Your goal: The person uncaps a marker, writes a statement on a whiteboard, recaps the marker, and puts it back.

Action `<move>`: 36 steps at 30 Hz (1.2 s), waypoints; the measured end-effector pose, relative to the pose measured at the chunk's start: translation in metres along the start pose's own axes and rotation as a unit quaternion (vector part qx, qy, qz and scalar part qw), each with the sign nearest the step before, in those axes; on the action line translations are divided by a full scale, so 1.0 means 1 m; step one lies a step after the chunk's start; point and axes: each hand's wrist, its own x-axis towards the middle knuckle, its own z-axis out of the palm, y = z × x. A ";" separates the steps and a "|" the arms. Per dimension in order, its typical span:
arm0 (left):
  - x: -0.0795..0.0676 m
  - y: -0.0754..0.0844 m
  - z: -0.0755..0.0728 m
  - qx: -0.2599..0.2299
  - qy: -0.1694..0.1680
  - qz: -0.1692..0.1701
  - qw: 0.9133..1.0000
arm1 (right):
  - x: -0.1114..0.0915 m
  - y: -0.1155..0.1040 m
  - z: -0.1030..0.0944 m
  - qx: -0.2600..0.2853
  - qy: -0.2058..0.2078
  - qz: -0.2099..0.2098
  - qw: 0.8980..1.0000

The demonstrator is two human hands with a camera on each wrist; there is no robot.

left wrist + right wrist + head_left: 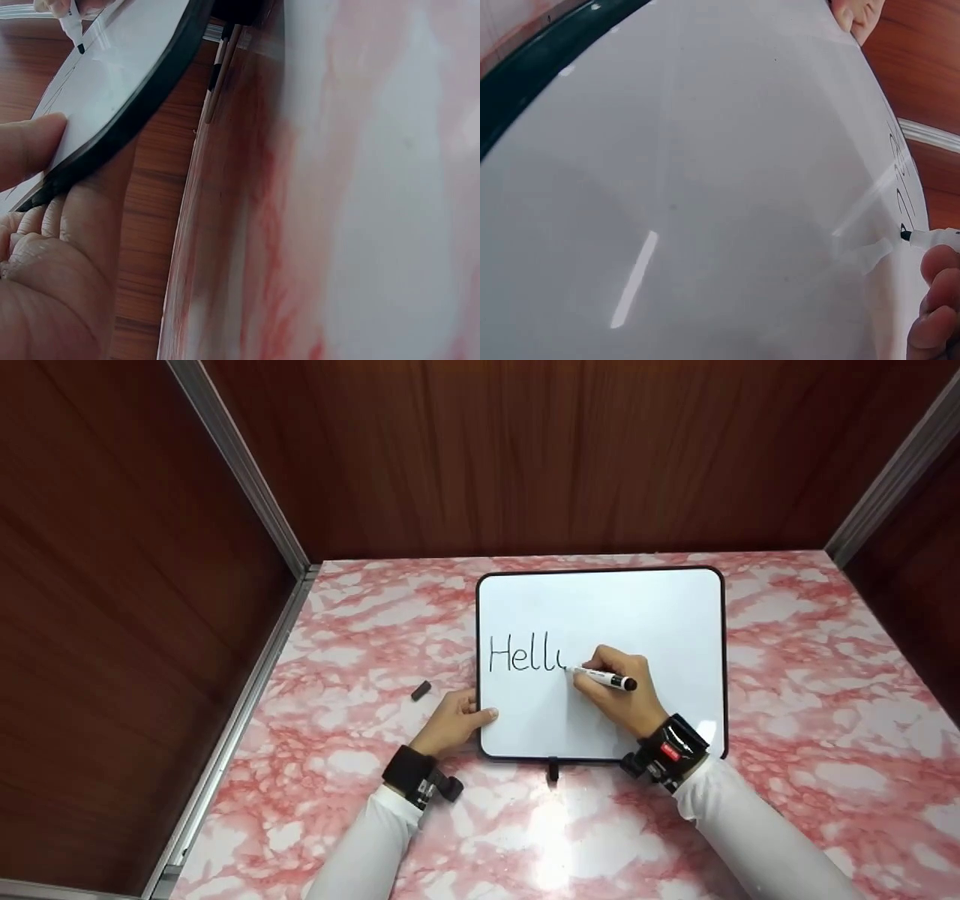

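Note:
A whiteboard (637, 607) with a black frame stands tilted on the table, bearing "Hell" and the start of a curved stroke in black. My right hand (626, 690) pinches a white marker (600, 676) with a black end, its tip at that last stroke. In the right wrist view the marker's dark tip (906, 235) meets the board beside the letters. My left hand (454, 724) grips the board's left edge, thumb (34, 146) on the white face and fingers behind the frame.
A small dark marker cap (421, 690) lies on the red-and-white marbled table (360, 622), left of the board. A black clip-like piece (553, 769) sits at the board's bottom edge. Dark wood panels (525, 457) with metal rails (247, 472) enclose the table.

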 end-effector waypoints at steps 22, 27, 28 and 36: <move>0.001 0.000 0.001 -0.013 0.003 -0.011 1.000 | 0.011 0.002 -0.002 -0.007 0.047 -0.013 0.999; 0.001 0.000 0.000 -0.006 0.000 -0.008 1.000 | 0.014 0.003 0.000 -0.010 0.046 -0.011 0.999; 0.000 0.000 0.000 -0.008 -0.002 -0.007 1.000 | 0.015 0.003 0.000 -0.011 0.046 -0.009 0.999; 0.000 -0.001 -0.001 -0.012 -0.005 0.012 1.000 | 0.018 0.000 0.005 -0.008 0.028 -0.004 1.000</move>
